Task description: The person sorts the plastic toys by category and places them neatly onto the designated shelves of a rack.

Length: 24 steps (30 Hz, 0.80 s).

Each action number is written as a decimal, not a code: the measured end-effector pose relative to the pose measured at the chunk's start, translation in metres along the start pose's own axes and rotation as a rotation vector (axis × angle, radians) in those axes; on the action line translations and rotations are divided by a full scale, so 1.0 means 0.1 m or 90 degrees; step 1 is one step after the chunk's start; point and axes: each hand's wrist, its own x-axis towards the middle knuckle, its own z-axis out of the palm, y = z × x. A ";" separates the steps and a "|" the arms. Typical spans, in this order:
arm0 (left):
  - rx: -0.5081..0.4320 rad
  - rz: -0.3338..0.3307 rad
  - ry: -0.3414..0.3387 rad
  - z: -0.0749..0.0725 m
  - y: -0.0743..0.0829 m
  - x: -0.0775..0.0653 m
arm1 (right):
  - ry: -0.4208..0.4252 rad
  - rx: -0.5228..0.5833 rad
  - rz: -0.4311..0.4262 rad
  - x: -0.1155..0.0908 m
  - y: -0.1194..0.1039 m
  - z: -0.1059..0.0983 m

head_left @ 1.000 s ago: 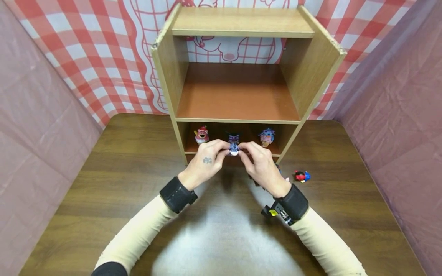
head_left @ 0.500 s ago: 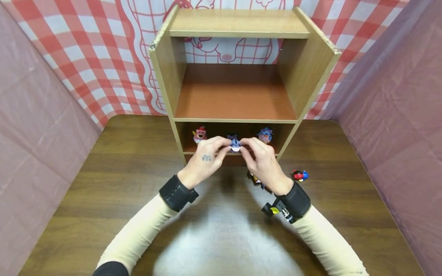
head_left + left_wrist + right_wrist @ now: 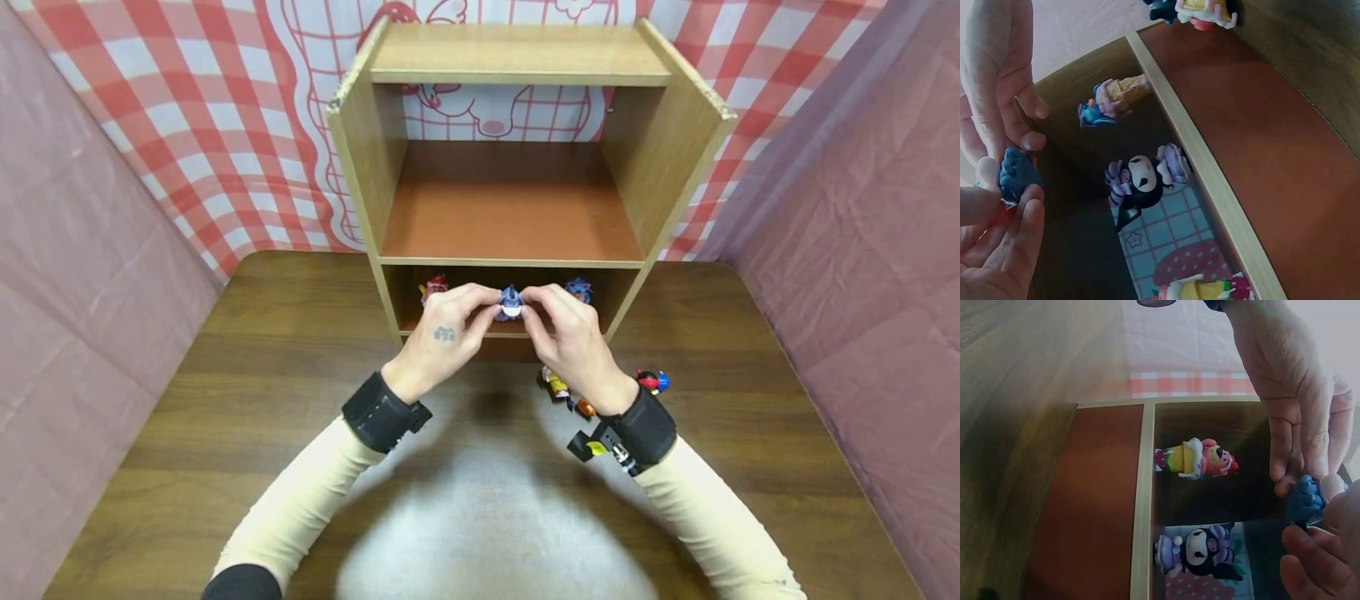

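My left hand (image 3: 446,327) and right hand (image 3: 570,333) face each other in front of the shelf unit's lower compartment. Between their fingertips they pinch a small blue figurine (image 3: 511,303) with a white patch; its bumpy blue surface shows in both wrist views. Behind it on the lower shelf stands a black-and-purple figurine (image 3: 1145,178), blocked by my hands in the head view. To the left of that one is a pink bear figurine in a red hat (image 3: 1200,457). A blue-haired figurine on an ice cream cone (image 3: 1115,99) stands to the right, partly covered by my right hand in the head view.
The wooden shelf unit (image 3: 517,264) stands on the brown table (image 3: 247,392), with a checked cloth (image 3: 240,125) behind. Near my right wrist lie a yellow figurine (image 3: 557,382), an orange one (image 3: 586,407) and a red-and-blue one (image 3: 652,381). Pink curtains hang on both sides.
Both hands have moved slightly forward and up with the blue figurine, toward the lower compartment. They now cover more of the shelved figurines, while the yellow and orange ones on the table show more.
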 end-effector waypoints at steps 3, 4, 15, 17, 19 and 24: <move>0.003 0.005 0.003 0.00 0.01 0.02 | 0.009 -0.004 -0.007 0.02 -0.01 -0.01; 0.004 0.006 0.003 -0.01 0.01 0.03 | 0.011 -0.006 -0.010 0.03 -0.01 -0.01; 0.013 0.029 0.017 -0.10 0.07 0.16 | 0.010 -0.014 -0.020 0.15 -0.06 -0.10; 0.009 0.032 0.023 -0.11 0.08 0.18 | 0.006 -0.015 -0.023 0.18 -0.07 -0.12; 0.005 0.033 0.027 -0.12 0.10 0.20 | 0.003 -0.017 -0.026 0.20 -0.07 -0.14; 0.000 0.035 0.030 -0.13 0.12 0.24 | 0.011 -0.019 -0.034 0.24 -0.08 -0.16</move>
